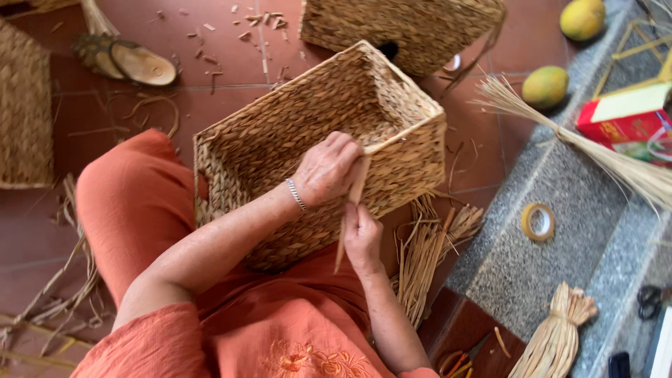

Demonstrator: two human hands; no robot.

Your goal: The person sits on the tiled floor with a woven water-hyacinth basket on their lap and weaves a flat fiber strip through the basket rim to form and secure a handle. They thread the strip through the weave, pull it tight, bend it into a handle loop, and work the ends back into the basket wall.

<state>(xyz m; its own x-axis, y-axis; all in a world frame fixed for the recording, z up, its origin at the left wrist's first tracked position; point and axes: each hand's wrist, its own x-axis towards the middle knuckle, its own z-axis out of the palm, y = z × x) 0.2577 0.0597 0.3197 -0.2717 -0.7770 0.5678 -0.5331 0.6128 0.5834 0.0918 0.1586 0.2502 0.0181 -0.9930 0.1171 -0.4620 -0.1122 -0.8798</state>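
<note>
Two bare hands work at one corner of a rectangular basket woven of tan plaited straw (280, 140), which rests tipped on the lap of a person in an orange dress, its open mouth turned up and away towards the tiled floor.

Going left to right: the left hand (325, 170), a silver bracelet (297, 195) at its wrist, is curled over the basket's near rim, fingers closed and pinching the upper part of a flat pale straw strip (355, 189). Just below and to the right, the right hand (362, 234) is closed around the lower part of the same strip.

The strip's long axis runs nearly upright in the picture, leaning slightly; its top end points up towards the basket's right-hand corner, where it bends along the rim, and its free tail points down towards the lap. The basket's long axis runs diagonally, from lower left to upper right.

As a judgement: the dry strip could crease or split at the sharp bend over the rim if pulled hard. The tipped basket could also slide off the knee, since neither hand grips its body firmly. Loose straw bundles (427, 252) beside the knee could snag the tail.
</note>
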